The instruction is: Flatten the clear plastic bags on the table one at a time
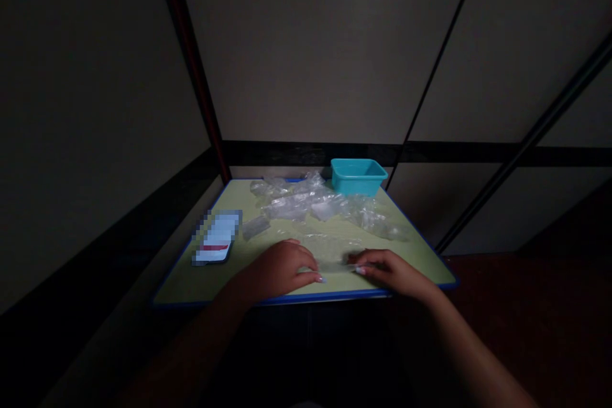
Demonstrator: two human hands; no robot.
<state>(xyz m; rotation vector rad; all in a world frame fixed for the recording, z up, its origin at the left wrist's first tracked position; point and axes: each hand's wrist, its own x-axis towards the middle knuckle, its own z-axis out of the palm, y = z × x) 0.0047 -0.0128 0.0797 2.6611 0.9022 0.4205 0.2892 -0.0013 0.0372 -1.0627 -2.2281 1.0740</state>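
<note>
A clear plastic sheet or bag [335, 266] lies stretched between my two hands near the front edge of the table. My left hand [287, 268] pinches its left end between thumb and fingers. At the other end, my right hand [388, 271] grips the plastic with thumb and fingertips. Several crumpled clear plastic bags [306, 199] are heaped behind my hands. A small folded piece of plastic [256, 227] rests left of the heap.
The yellow-green table has a blue edge [335, 296]. A turquoise plastic basket [357, 185] stands at the back right corner. On the left lies a phone [218, 236] with a lit, blurred screen. Panelled walls [310, 44] rise behind the table.
</note>
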